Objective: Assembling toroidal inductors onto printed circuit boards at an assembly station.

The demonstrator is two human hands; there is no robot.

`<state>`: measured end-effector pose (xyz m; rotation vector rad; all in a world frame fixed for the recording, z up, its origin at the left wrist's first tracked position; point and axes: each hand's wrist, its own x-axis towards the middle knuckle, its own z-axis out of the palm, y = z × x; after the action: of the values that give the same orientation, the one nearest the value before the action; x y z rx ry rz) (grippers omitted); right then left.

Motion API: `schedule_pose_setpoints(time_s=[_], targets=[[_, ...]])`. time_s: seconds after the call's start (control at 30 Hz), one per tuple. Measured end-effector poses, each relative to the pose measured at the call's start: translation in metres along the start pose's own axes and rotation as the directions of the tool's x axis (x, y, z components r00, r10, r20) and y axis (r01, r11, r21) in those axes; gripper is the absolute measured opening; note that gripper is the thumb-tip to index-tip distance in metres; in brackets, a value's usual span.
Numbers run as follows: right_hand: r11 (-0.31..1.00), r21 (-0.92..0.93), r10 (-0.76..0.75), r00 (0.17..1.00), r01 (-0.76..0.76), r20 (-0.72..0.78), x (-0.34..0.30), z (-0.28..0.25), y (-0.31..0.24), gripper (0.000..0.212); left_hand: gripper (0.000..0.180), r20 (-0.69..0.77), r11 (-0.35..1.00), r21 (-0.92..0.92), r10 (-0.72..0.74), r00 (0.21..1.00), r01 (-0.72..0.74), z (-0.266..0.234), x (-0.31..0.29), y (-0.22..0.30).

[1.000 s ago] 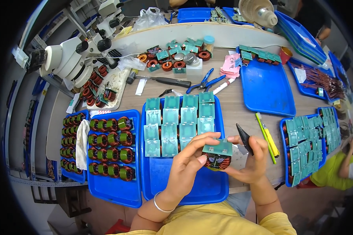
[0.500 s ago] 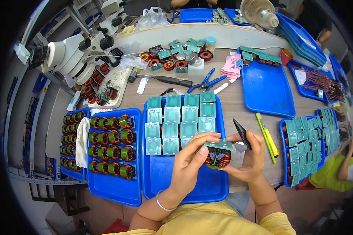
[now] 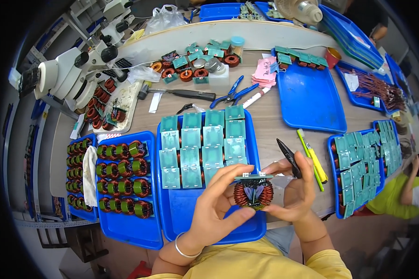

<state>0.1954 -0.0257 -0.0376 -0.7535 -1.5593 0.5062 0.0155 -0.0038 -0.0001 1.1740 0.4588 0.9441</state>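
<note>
Between both hands I hold a toroidal coil (image 3: pixel 260 193) with red-brown copper windings and a purple-grey piece in its middle. Its green circuit board (image 3: pixel 252 177) is uppermost, seen nearly edge-on. My left hand (image 3: pixel 214 204) grips it with fingers at the board and thumb below the windings. My right hand (image 3: pixel 295 193) steadies the other side by its fingertips. Tucked in that same hand is a black pointed tool (image 3: pixel 287 156), perhaps tweezers, its tip angled up and left. Under my hands lies a blue tray (image 3: pixel 184 209), holding rows of similar coils with green boards (image 3: pixel 191 156) facing up.
To the left, blue trays (image 3: pixel 130 230) carry coils with green wrapping, beside a white cloth (image 3: pixel 90 176). Behind lie a hammer (image 3: pixel 186 94), blue pliers (image 3: pixel 233 96) and a microscope (image 3: pixel 56 76). On the right are a yellow knife (image 3: pixel 317 169), a green pen (image 3: pixel 307 151) and a blue tray (image 3: pixel 312 104).
The coil has been tilted: its board now shows edge-on and the windings face me more. My left thumb has moved from the board's side to underneath. The whole view has shifted slightly.
</note>
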Motion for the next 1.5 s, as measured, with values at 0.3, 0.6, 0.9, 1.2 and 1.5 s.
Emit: schedule_pose_setpoints(time_s=[0.3, 0.6, 0.9, 1.2, 1.5], targets=[[0.996, -0.079, 0.026, 1.0, -0.027, -0.016, -0.001, -0.004, -0.008, 0.097, 0.065, 0.041, 0.988, -0.072, -0.137, 0.99, 0.14, -0.002, 0.001, -0.005], [0.986, -0.166, 0.013, 1.0, -0.014, -0.009, -0.004, -0.008, -0.015, 0.096, 0.068, 0.098, 0.967, -0.178, -0.167, 0.981, 0.183, 0.003, 0.0, -0.011], [0.997, -0.062, -0.044, 0.997, 0.047, 0.059, -0.01, -0.014, -0.017, 0.103, 0.063, 0.161, 0.938, -0.269, -0.182, 0.97, 0.221, 0.0, 0.001, -0.009], [0.975, 0.054, 0.222, 0.93, -0.216, -0.292, -0.003, -0.004, -0.003, 0.091, 0.06, 0.058, 0.901, -0.393, -0.174, 0.983, 0.182, -0.004, 0.004, -0.002], [0.973, -0.026, 0.223, 0.957, -0.231, -0.186, 0.001, 0.001, 0.012, 0.079, 0.061, 0.097, 0.861, -0.478, -0.143, 0.985, 0.172, -0.007, 0.0, 0.007]])
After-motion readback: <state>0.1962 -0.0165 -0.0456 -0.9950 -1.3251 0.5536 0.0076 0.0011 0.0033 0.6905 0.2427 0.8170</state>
